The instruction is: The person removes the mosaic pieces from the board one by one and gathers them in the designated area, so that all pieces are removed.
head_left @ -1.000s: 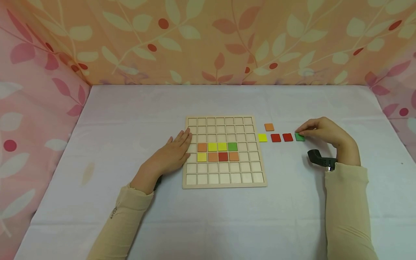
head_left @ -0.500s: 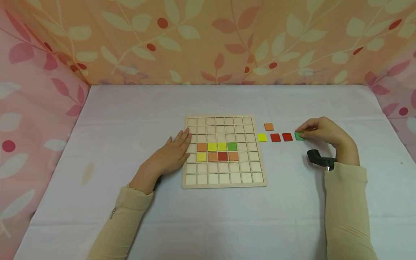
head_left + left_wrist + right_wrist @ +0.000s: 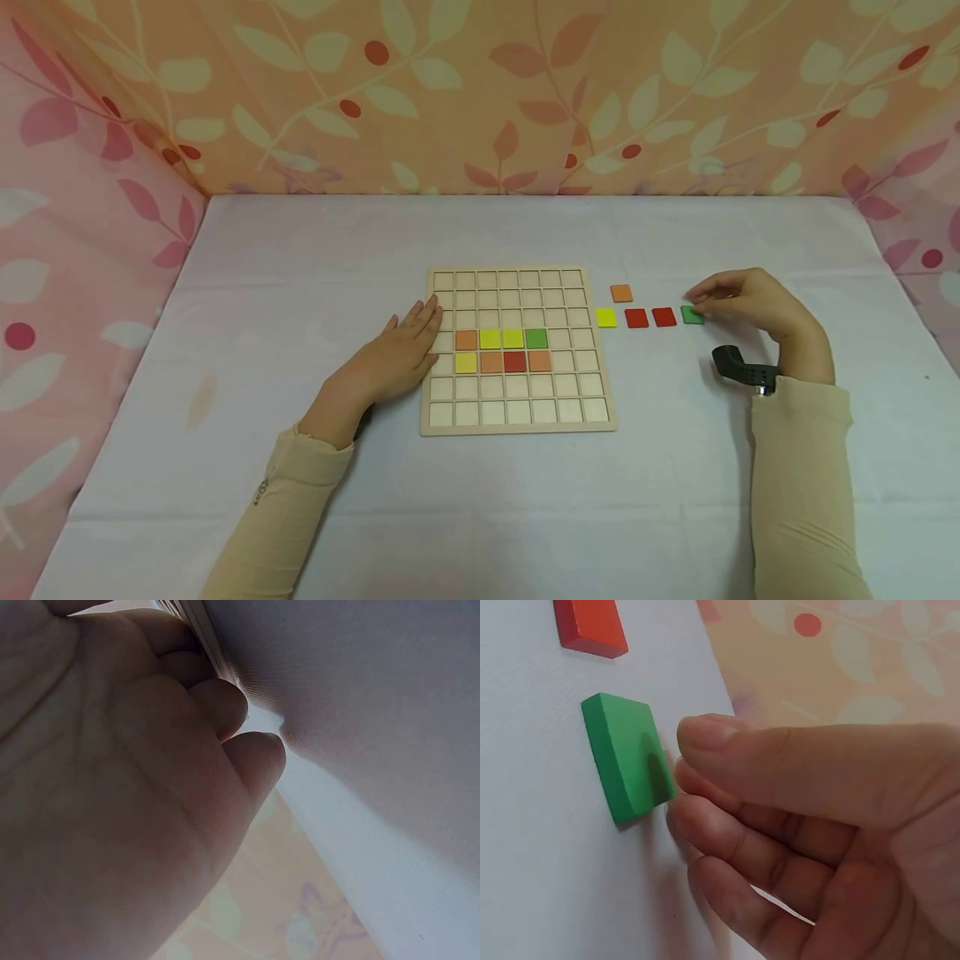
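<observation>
My left hand [image 3: 401,358] rests with its fingers on the left edge of a square wooden grid board [image 3: 517,431]. In the left wrist view the palm of that hand [image 3: 135,765] hides most of the board's edge. My right hand [image 3: 757,304] is beside a green square tile [image 3: 692,315], which lies flat on the cloth at the right end of a row. Up close, the right thumb is lifted off the green tile [image 3: 626,754], and the loosely bent fingers are at its near edge; whether a fingertip touches it I cannot tell.
Left of the green tile lie two red tiles [image 3: 663,317] and a yellow tile [image 3: 606,318] by the board's right edge. An orange tile [image 3: 621,293] is behind them. Two rows of coloured tiles, including a red one [image 3: 514,361], sit in the board's middle cells.
My right hand has eased slightly up and right, its fingertips drawing away from the green tile. That tile stays where it was. The left hand has not moved.
</observation>
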`<state>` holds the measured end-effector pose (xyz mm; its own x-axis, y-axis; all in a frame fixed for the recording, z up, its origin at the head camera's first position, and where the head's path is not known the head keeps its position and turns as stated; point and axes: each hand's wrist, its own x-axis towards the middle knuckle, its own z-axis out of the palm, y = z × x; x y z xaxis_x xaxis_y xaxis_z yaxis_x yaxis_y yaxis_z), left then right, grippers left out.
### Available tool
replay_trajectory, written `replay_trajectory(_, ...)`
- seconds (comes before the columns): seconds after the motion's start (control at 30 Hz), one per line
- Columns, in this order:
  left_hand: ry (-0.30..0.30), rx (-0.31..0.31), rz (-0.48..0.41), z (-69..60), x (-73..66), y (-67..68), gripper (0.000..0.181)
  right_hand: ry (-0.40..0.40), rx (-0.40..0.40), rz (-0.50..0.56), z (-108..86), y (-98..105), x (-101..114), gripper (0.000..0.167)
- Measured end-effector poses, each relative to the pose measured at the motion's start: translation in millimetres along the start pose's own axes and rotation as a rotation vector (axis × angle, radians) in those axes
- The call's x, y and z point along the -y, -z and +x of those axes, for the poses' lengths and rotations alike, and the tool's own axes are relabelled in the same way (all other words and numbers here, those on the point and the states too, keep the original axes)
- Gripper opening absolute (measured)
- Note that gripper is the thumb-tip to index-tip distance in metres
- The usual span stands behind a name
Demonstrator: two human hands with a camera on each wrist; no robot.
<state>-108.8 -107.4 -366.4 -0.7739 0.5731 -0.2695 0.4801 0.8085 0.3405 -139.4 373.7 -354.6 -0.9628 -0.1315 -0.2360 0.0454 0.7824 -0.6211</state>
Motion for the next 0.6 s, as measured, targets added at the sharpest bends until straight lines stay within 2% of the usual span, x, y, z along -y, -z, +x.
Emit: replay_trajectory(0.6, 0.007, 0.002, -0.009, -0.5, -0.5, 0.5, 0.064, -0.009, -0.026, 0.086, -2.3, -2, 12, 0.04)
